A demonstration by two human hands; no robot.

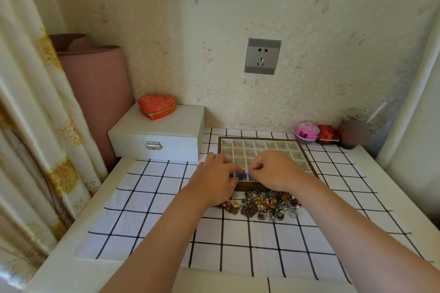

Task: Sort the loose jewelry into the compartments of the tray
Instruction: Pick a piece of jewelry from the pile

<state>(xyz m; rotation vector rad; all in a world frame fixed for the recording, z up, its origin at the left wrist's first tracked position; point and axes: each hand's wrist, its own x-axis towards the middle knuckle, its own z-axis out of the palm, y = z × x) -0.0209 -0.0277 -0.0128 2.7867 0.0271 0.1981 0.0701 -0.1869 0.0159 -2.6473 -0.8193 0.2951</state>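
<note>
White jewelry box [154, 137] sits at the table's [112, 175] far left corner, red heart box [157, 106] on its lid. Checked cloth [152, 216] covers the middle. Left hand [215, 177] has curled fingers pinching a small blue earring-like piece [241, 174] over the near left corner of the tray [258, 138]. Right hand [273, 169] pinches the same piece's pale end. Loose jewelry pile [262, 207] lies on the cloth just beside the tray's near edge. Pink round box [307, 131] and red box [326, 134] stand at the far right corner.
</note>
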